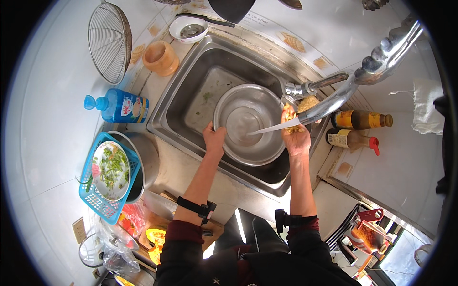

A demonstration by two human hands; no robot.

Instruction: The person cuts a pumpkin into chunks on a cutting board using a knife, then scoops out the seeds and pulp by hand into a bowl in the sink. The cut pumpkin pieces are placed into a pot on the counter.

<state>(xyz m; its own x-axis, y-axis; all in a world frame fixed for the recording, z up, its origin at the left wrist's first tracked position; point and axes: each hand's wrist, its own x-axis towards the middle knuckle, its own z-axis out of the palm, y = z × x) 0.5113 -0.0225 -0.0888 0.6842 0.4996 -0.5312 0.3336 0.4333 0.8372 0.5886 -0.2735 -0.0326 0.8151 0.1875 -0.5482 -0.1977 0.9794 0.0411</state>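
Note:
My left hand (pixel 214 140) grips the near left rim of a round stainless steel basin (pixel 229 100), which sits inside the metal sink (pixel 171 89). A little clear water (pixel 244 126) covers the basin's bottom. In my right hand (pixel 297 141), turned palm up at the basin's right rim, lies a clump of small yellowish food pieces (pixel 289 113); their exact kind is hard to tell. From the chrome faucet spout (pixel 322 110), which crosses in front of that hand, a water stream (pixel 273 127) runs left into the basin.
Left of the sink are a wooden mortar (pixel 161 59), a blue detergent bottle (pixel 125 106) and a metal pot (pixel 152 157). A blue basket (pixel 86 178) there bears a plate (pixel 98 168) of chopped greens. Two sauce bottles (pixel 357 119) lie in view at right. A wire strainer (pixel 107 43) hangs at upper left.

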